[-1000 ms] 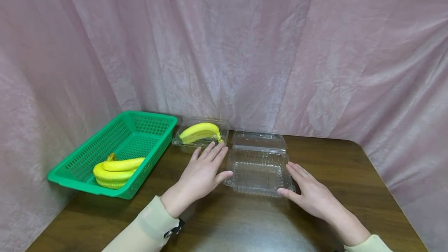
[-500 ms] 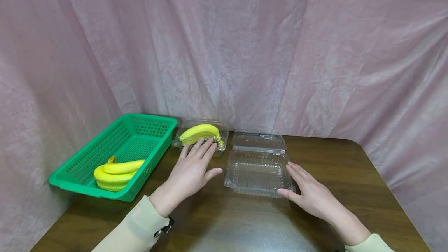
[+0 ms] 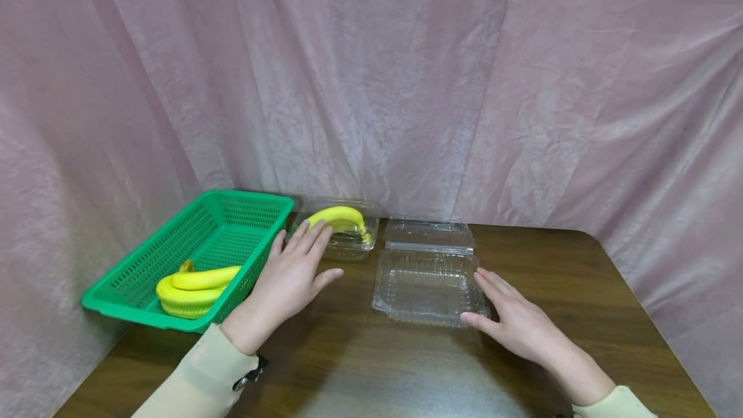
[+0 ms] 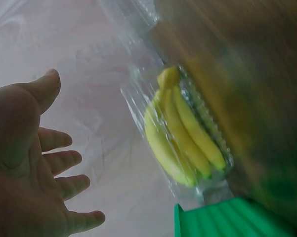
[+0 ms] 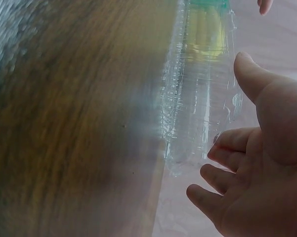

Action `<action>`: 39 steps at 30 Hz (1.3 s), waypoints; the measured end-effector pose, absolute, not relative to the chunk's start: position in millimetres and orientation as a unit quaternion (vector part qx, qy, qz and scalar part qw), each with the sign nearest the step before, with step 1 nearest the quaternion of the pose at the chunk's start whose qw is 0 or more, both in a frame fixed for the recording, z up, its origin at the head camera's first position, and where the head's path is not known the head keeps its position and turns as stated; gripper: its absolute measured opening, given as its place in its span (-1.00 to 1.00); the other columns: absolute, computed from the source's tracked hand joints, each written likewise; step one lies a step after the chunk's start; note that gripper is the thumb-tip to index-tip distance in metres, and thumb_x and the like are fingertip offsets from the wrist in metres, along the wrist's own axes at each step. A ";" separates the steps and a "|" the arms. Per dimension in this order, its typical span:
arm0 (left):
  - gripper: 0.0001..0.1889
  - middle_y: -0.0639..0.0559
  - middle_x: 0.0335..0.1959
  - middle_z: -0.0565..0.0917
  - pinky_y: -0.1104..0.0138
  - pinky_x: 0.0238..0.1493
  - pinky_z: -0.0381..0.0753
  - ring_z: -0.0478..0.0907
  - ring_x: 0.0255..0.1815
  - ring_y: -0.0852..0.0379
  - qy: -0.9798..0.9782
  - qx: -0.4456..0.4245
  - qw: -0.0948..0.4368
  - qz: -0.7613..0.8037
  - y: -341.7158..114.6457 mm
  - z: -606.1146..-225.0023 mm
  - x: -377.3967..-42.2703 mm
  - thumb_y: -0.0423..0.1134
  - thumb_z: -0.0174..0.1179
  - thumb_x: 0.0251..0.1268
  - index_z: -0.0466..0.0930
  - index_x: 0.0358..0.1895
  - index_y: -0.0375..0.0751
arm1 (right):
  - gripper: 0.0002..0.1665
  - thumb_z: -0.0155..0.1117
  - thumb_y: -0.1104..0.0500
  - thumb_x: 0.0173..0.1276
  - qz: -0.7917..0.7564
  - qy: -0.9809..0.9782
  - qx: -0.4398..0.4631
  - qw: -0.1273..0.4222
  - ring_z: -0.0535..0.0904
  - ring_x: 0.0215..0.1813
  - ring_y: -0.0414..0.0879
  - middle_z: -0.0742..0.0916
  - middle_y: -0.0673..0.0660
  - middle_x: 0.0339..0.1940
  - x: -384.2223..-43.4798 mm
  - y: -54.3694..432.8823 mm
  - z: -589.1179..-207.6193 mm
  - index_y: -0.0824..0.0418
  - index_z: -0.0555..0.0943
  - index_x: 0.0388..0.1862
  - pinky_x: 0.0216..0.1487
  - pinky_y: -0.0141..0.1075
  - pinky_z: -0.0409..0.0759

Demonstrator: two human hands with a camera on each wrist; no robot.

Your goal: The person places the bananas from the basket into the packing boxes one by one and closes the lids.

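Observation:
My left hand (image 3: 289,281) hovers with fingers spread between the green basket and the closed clear box, touching nothing that I can see. Behind its fingertips, a bunch of bananas (image 3: 341,216) lies inside that clear plastic box (image 3: 348,254); the left wrist view shows the bunch (image 4: 180,131) through the plastic. Another bunch of bananas (image 3: 188,293) sits in the near end of the green basket (image 3: 255,211). By the right side of a second clear plastic box (image 3: 426,289), lid laid back, my right hand (image 3: 519,321) has its fingers straight; whether they touch the rim I cannot tell.
The dark wooden table (image 3: 395,366) carries everything. A pink curtain (image 3: 406,82) hangs right behind its far edge. The lid (image 3: 429,233) of the second box lies toward the curtain, beside the closed box.
My left hand has moved left, away from the second clear box and toward the green basket. The right hand has stayed in place beside that box.

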State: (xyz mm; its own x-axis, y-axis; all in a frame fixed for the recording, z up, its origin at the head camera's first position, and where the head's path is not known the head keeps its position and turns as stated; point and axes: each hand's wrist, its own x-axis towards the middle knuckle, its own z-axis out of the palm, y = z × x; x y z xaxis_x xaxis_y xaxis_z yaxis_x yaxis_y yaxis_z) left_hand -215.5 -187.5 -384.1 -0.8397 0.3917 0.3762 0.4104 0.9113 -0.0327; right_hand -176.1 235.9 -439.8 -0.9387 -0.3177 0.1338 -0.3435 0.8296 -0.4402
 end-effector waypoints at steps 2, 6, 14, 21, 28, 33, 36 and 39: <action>-0.11 -0.21 0.71 0.36 -0.45 0.58 0.16 0.22 0.74 -0.29 -0.959 -0.206 0.196 -0.026 -193.1 -382.9 -215.3 0.26 0.36 0.55 0.38 0.69 -0.25 | 0.16 0.29 -0.46 0.57 0.234 -0.956 0.174 0.028 0.24 0.72 0.36 0.33 0.30 0.77 -176.5 235.8 -440.1 0.31 0.29 0.77 0.49 0.42 0.39; -0.11 -0.21 0.72 0.34 -0.44 0.59 0.13 0.15 0.76 -0.27 -0.961 -0.195 0.193 -0.024 -203.1 -380.9 -215.9 0.24 0.35 0.57 0.35 0.70 -0.28 | 0.16 0.29 -0.46 0.57 0.232 -0.957 0.172 0.028 0.23 0.73 0.36 0.33 0.29 0.77 -176.5 235.6 -440.5 0.31 0.29 0.77 0.49 0.42 0.38; -0.11 -0.22 0.75 0.26 -0.46 0.61 0.06 0.07 0.79 -0.27 -0.969 -0.176 0.173 -0.029 -218.1 -377.3 -218.2 0.22 0.31 0.61 0.31 0.72 -0.30 | 0.13 0.32 -0.43 0.57 0.230 -0.957 0.175 0.035 0.24 0.72 0.36 0.36 0.31 0.76 -175.0 235.8 -441.0 0.33 0.32 0.75 0.49 0.41 0.39; -0.12 -0.24 0.75 0.27 -0.49 0.59 0.05 0.11 0.77 -0.34 -0.971 -0.162 0.174 -0.036 -234.2 -376.9 -219.9 0.20 0.33 0.60 0.31 0.71 -0.31 | 0.15 0.30 -0.45 0.56 0.232 -0.957 0.172 0.031 0.22 0.73 0.36 0.34 0.29 0.77 -175.3 235.7 -440.3 0.31 0.30 0.76 0.50 0.42 0.37; -0.13 -0.29 0.73 0.28 -0.53 0.55 0.04 0.13 0.74 -0.40 -0.973 -0.146 0.174 -0.029 -257.2 -376.4 -222.1 0.18 0.32 0.62 0.29 0.72 -0.31 | 0.14 0.31 -0.44 0.57 0.231 -0.957 0.173 0.030 0.23 0.73 0.36 0.34 0.30 0.77 -176.5 235.5 -440.1 0.31 0.30 0.76 0.50 0.42 0.38; -0.12 -0.34 0.71 0.30 -0.55 0.53 0.02 0.12 0.73 -0.44 -0.977 -0.132 0.164 -0.030 -270.6 -374.7 -222.1 0.19 0.30 0.63 0.27 0.72 -0.31 | 0.13 0.32 -0.44 0.56 0.231 -0.957 0.174 0.034 0.25 0.72 0.36 0.36 0.30 0.76 -176.3 235.3 -440.6 0.31 0.32 0.75 0.48 0.42 0.40; -0.12 -0.35 0.71 0.29 -0.55 0.53 0.01 0.10 0.73 -0.45 -0.979 -0.125 0.155 -0.029 -277.2 -374.2 -222.4 0.20 0.29 0.63 0.26 0.73 -0.31 | 0.14 0.32 -0.44 0.56 0.233 -0.957 0.173 0.032 0.24 0.73 0.35 0.35 0.30 0.77 -176.5 235.6 -440.9 0.31 0.31 0.76 0.48 0.42 0.39; -0.12 -0.36 0.71 0.29 -0.55 0.54 -0.01 0.09 0.73 -0.46 -0.981 -0.120 0.150 -0.025 -282.6 -373.3 -222.7 0.17 0.30 0.63 0.26 0.73 -0.32 | 0.14 0.30 -0.45 0.57 0.235 -0.956 0.171 0.030 0.23 0.73 0.35 0.34 0.29 0.77 -176.5 236.1 -441.5 0.30 0.30 0.76 0.49 0.42 0.38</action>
State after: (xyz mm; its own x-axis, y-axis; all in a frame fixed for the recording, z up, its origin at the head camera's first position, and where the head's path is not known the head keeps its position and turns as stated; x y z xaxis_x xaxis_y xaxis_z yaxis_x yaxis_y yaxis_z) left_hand -222.7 -282.6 -373.3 -0.9257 0.2286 0.3013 0.2437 0.9698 0.0130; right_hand -176.5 236.1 -441.5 -0.9395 -0.3134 0.1382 -0.3418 0.8308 -0.4393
